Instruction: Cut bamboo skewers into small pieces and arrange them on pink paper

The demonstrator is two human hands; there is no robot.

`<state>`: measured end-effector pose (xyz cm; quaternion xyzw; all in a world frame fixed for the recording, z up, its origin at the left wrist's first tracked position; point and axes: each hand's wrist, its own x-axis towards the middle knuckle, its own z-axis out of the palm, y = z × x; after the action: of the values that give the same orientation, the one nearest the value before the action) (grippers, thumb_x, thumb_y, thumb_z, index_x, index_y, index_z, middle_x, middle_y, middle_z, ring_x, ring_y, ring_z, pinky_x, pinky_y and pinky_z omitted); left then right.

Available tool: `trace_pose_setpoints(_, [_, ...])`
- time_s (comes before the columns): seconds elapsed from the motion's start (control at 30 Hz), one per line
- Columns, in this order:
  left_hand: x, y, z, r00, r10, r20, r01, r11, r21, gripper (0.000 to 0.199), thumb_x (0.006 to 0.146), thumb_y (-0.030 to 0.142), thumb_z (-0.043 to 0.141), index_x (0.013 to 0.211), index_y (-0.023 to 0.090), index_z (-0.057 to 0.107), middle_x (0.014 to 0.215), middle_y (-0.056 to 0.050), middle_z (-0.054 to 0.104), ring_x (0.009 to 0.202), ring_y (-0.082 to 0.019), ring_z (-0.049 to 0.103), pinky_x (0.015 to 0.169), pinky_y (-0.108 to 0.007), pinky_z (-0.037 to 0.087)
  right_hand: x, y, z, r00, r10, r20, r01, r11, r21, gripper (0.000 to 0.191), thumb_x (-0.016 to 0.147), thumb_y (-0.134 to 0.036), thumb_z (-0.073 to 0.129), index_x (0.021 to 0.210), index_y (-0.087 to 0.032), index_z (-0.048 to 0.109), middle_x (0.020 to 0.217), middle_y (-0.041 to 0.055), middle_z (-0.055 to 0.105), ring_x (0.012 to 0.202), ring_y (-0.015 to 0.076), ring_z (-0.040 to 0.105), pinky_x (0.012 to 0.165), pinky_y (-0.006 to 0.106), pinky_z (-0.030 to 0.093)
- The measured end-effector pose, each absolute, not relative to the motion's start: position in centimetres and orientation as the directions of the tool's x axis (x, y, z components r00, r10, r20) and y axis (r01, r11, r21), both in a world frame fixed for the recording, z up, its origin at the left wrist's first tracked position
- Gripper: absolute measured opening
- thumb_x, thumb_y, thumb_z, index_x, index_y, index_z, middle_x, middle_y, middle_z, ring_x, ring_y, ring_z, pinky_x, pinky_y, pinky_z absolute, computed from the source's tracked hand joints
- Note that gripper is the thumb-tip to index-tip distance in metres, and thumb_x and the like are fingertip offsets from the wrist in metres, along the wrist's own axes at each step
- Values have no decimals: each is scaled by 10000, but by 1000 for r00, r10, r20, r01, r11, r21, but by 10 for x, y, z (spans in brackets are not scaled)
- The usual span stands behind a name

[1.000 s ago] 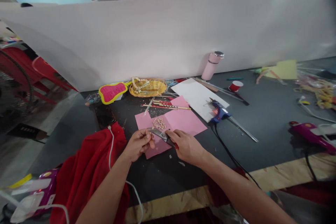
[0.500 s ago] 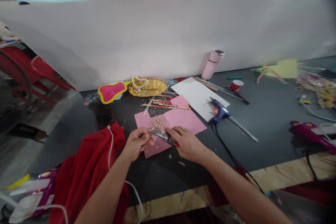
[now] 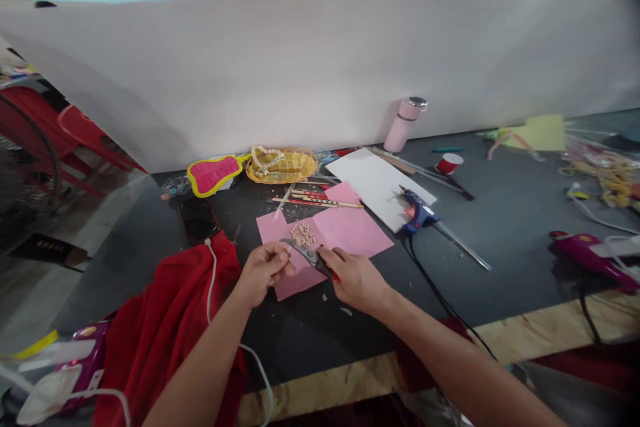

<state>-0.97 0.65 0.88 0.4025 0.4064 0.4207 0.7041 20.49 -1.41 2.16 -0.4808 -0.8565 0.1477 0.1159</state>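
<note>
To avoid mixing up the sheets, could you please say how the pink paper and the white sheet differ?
The pink paper has an irregular outline; the white sheet is four-cornered. The pink paper bears small pale pieces; the white sheet has the blue glue gun over its edge. The pink paper lies nearer the camera than the white sheet. Both lie on the dark tabletop.

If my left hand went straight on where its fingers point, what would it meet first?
Probably the metal cutters held in your right hand, just ahead, though the depth there is hard to judge.
</note>
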Motion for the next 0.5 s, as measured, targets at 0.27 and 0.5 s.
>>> trace_pose_setpoints(0.27, [-8,8,7,244,955,-170,-271,235,933,273,764,338,665,690,141,491,616,-23,650,351,-2,316,378,-158,184,209,-7,23,-392,920,19,894,386,-229,514,812,-152,454,1312,-249,386,1046,63,616,868,206,613,641,249,406])
trace_pose_setpoints(0.5, [-6,10,5,200,958,-206,-263,255,930,265,736,331,691,710,140,509,606,-3,628,354,0,329,374,-150,179,215,5,12,-370,929,16,908,365,-205,517,883,-493,457,1329,-241,384,1117,97,604,956,236,594,753,294,430])
